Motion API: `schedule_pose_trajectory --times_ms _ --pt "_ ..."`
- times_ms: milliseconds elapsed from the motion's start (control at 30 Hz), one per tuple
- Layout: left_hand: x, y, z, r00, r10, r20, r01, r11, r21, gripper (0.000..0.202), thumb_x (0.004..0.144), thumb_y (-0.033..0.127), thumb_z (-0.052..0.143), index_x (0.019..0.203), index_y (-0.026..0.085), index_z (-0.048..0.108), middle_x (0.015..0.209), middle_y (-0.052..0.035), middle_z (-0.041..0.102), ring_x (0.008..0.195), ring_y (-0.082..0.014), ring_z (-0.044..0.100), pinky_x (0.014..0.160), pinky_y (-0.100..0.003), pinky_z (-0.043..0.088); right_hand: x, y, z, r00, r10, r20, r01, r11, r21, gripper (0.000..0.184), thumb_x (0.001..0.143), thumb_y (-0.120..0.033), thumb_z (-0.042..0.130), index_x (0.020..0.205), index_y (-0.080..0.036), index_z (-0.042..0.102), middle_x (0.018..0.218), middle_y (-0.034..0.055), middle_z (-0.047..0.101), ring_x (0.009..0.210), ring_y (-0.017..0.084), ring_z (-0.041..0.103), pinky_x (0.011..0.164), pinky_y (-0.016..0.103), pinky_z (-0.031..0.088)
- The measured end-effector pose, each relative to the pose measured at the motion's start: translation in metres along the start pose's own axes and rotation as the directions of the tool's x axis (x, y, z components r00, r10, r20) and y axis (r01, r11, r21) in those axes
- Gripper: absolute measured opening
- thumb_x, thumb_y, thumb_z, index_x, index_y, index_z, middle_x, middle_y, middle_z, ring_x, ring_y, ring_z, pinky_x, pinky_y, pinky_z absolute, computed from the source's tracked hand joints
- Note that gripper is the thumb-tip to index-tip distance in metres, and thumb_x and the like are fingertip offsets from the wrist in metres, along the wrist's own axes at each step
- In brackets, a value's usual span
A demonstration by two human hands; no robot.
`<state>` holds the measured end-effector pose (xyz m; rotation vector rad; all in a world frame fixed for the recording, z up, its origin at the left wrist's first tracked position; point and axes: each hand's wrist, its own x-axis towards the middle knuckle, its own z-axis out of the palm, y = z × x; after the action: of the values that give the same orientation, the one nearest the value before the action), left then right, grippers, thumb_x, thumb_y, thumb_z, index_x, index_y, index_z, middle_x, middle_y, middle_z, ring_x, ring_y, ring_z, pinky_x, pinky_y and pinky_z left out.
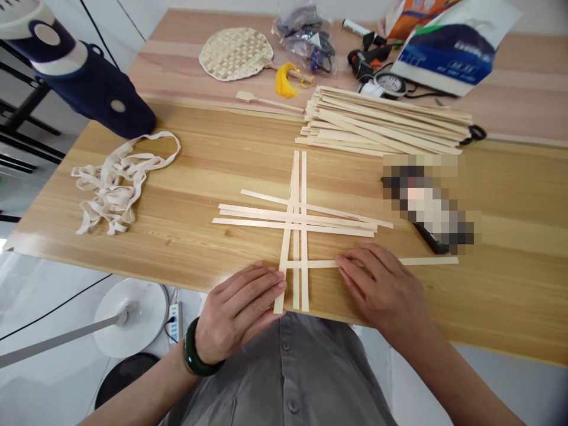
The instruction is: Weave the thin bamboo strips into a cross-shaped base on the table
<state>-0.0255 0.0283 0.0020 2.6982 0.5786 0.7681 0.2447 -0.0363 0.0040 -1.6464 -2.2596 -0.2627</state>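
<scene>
While right hand [385,289] pinches crosswise strip [320,264], left hand [242,310] pinching lengthwise strip [286,248], clear bag [296,42] holding dark items [305,16]

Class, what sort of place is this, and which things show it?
Probably a craft workspace: crossed pale strips, a pile of similar strips and a woven fan, all on a table.

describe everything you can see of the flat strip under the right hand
The strip is long, narrow, straight and pale cream, apparently thin wood or bamboo. It lies crosswise, almost level in the view, near the front edge of the tabletop. The right hand touches it and hides its middle; its right end shows beyond. Its left part crosses the lengthwise strips and reaches the slanting one by the left hand.
</scene>
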Motion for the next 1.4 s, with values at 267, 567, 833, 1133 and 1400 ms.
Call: schedule_pose_trajectory --times_ms 267,567,833,1133,1400 --pt "0.003 0.002 -0.003 1.0 -0.02 -0.01 0.02 1.0 0.013 0.033 0.094 0.024 0.061 0.122 0.009 0.061 0.116 -0.0111 0.071 0.12 -0.021 0.061 0.109 -0.038 0.05 0.001 0.003 0.0 1.0 -0.017 -0.004 0.017 1.0 0.006 0.016 0.091 -0.006 0.056 0.099 -0.013 0.068 0.095 0.0098 0.07 0.101 0.025 0.059 0.098 0.042 0.051" --pt "0.001 -0.002 0.008 1.0 -0.002 -0.015 0.001 0.999 -0.037 0.032 0.093 0.026 0.062 0.122 0.011 0.062 0.115 -0.01 0.072 0.119 -0.0201 0.062 0.109 -0.038 0.051 0.018 -0.016 0.018 1.0 0.015 -0.022 -0.014 0.999 0.043 0.031 0.094 -0.007 0.05 0.123 -0.009 0.06 0.102 0.0116 0.071 0.103 0.025 0.061 0.096 0.041 0.052" --pt "-0.001 -0.001 0.007 1.0 -0.001 0.025 0.001 1.0 -0.013 0.043 0.088 0.036 0.069 0.124 0.012 0.062 0.116 -0.0104 0.072 0.117 -0.0215 0.063 0.11 -0.041 0.049 0.025 -0.018 0.022 0.996 0.048 -0.07 -0.04 0.992 0.116 0.028 0.095 -0.013 0.052 0.121 -0.009 0.062 0.099 0.0117 0.072 0.098 0.024 0.062 0.09 0.04 0.054" --pt "0.008 -0.002 0.016 0.996 -0.063 0.069 0.059 0.997 0.051 0.04 0.094 0.023 0.059 0.132 0.009 0.057 0.14 -0.0138 0.058 0.141 -0.026 0.042 0.115 -0.045 0.042 0.024 -0.019 0.027 0.993 0.065 -0.094 -0.052 0.99 0.134 0.029 0.093 -0.013 0.058 0.121 -0.01 0.062 0.114 0.0122 0.07 0.111 0.026 0.061 0.099 0.042 0.052" --pt "0.009 -0.001 0.015 0.995 -0.015 0.096 0.007 0.997 0.076 0.039 0.097 0.025 0.053 0.132 0.01 0.056 0.142 -0.0134 0.056 0.142 -0.029 0.04 0.113 -0.05 0.044 -0.045 0.007 0.004 0.966 0.243 -0.09 -0.241 0.97 0.031 0.047 0.095 -0.023 0.056 0.141 -0.014 0.05 0.135 0.0155 0.061 0.128 0.032 0.054 0.104 0.05 0.048"
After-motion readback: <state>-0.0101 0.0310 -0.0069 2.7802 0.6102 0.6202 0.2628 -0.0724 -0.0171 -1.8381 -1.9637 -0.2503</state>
